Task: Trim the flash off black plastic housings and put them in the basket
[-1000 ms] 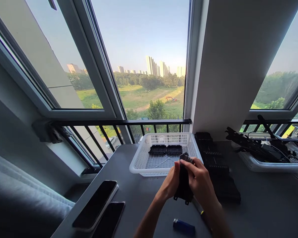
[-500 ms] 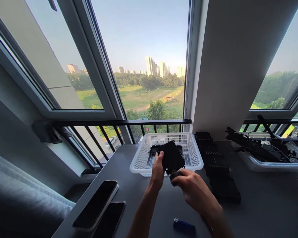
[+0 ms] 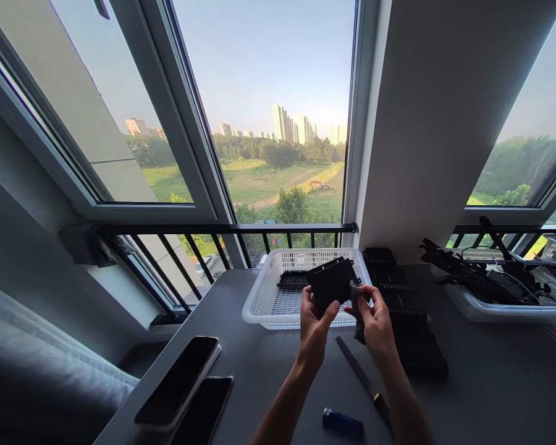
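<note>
A flat black plastic panel with small tabs along its edges is gripped by my left hand, thumb on its face. My right hand pinches a dark grey cloth against the panel's right edge. Both hands are over the near rim of a white plastic basket, in which another black panel lies. Under my right hand, a long dark flat tool with a yellow band rests on the grey table. A blue cylinder lies near the front edge.
Several black panels form a row right of the basket. Farther right, a second white basket holds black pieces and cables. Two phones lie at the left of the table. A black railing runs along the window.
The held panel has turned and shifted slightly right and up. My right hand has moved up beside it with the cloth. The long tool now shows on the table.
</note>
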{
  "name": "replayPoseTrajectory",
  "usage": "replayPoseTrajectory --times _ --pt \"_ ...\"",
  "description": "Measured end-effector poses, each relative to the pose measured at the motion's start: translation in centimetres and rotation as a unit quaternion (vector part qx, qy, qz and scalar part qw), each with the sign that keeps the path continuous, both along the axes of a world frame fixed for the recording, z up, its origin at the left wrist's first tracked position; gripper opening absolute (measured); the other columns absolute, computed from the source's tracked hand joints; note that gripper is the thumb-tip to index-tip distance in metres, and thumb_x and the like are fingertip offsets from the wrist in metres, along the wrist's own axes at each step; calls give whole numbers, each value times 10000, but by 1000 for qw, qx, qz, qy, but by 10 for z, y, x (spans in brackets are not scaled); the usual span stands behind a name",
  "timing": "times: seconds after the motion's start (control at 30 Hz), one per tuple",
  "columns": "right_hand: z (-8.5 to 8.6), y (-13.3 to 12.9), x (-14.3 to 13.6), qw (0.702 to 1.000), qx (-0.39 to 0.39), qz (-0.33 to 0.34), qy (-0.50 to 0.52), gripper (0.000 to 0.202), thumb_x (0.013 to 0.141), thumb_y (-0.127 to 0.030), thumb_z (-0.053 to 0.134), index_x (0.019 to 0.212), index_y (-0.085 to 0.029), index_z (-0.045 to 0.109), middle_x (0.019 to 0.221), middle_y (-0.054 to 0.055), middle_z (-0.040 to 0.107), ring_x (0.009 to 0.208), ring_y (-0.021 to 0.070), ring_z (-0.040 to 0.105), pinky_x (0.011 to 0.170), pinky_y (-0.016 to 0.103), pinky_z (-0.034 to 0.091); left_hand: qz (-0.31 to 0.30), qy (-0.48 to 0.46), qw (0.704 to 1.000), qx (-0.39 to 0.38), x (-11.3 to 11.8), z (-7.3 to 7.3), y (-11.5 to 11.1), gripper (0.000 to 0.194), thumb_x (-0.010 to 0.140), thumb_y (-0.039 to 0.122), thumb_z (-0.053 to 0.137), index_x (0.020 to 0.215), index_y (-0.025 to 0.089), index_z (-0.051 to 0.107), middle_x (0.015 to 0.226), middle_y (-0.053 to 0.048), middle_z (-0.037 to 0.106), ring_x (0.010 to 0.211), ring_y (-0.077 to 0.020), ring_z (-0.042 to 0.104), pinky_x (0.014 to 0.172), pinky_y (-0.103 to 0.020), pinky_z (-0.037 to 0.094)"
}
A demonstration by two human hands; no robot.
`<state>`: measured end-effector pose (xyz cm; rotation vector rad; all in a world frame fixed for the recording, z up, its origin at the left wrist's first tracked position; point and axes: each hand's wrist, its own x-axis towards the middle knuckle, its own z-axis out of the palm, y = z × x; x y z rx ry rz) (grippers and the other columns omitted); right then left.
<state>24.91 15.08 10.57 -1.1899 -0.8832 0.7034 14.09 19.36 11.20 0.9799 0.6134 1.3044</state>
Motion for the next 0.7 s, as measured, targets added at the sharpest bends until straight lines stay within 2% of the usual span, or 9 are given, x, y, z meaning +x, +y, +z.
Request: replayPoseTrajectory --times 0.13,0.27,0.37,0.43,0.53,0.6,0.7 --pt "-1 3 13 997 31 -71 8 365 862 -524 563 1023 -201 515 823 12 612 709 172 617 688 314 509 -84 -14 996 -3 -1 7 -7 763 692 302 749 1327 223 334 1022 -68 717 952 -230 660 802 -306 489" --pt "-1 3 25 987 21 -147 -62 351 881 -508 525 1018 -185 541 825 32 614 733 181 578 674 305 469 -160 -2 987 -3 -6 6 -2 671 692 263 755 1288 197 452 1067 -83 702 982 -223 649 868 -306 477" --pt "-2 3 30 975 14 -186 -123 321 902 -473 494 1021 -181 552 938 67 616 846 205 570 758 335 456 -198 42 979 -34 -8 0 7 660 672 259 786 1257 170 494 870 -58 717 781 -189 668 762 -295 501" --pt "-3 3 33 974 12 -163 -160 298 915 -447 477 1022 -180 553 970 78 616 880 214 571 797 353 450 -218 61 972 -62 -7 -4 12 662 627 251 822 1215 159 532 827 -50 716 731 -185 668 731 -297 511" --pt "-4 3 33 978 20 -81 -192 253 937 -407 448 1025 -189 542 959 71 620 848 207 584 782 348 462 -233 63 966 -89 -5 -6 14 620 577 262 850 1132 145 599 925 -78 728 836 -221 680 794 -326 521" --pt "-3 3 32 974 31 -49 -219 216 945 -378 448 1021 -200 544 970 66 620 868 207 589 796 347 467 -205 67 972 -97 -4 -6 14 589 592 294 845 1113 146 614 974 -86 729 892 -237 677 827 -341 520" --pt "1 2 29 958 47 -37 -280 184 941 -341 482 1046 -217 569 1034 68 619 963 220 588 871 369 458 -155 80 982 -78 -3 -6 14 554 639 344 821 1117 157 610 1017 -88 729 950 -252 669 866 -358 514"
